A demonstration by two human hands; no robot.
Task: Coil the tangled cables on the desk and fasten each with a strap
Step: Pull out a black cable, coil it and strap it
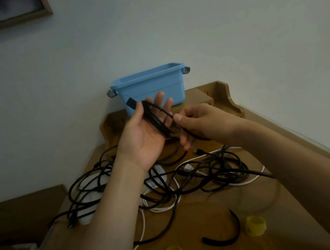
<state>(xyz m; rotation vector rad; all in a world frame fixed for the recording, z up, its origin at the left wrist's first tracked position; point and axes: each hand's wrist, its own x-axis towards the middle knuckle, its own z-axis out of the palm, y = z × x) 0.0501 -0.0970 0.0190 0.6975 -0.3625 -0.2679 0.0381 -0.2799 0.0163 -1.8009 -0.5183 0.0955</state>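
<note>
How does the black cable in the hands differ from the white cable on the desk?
The thin black cable is held above the wooden desk, looped over the left hand and pinched by the right hand; the thin white cable lies on the desk, untouched. The black one forms tidy loops; the white one sprawls among other cables. Neither is fastened yet.

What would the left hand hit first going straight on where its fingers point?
Probably the blue plastic bin, at its front wall: the left hand, looped with thin black cable, points its fingers straight at it. The gap between them is unclear from one view.
</note>
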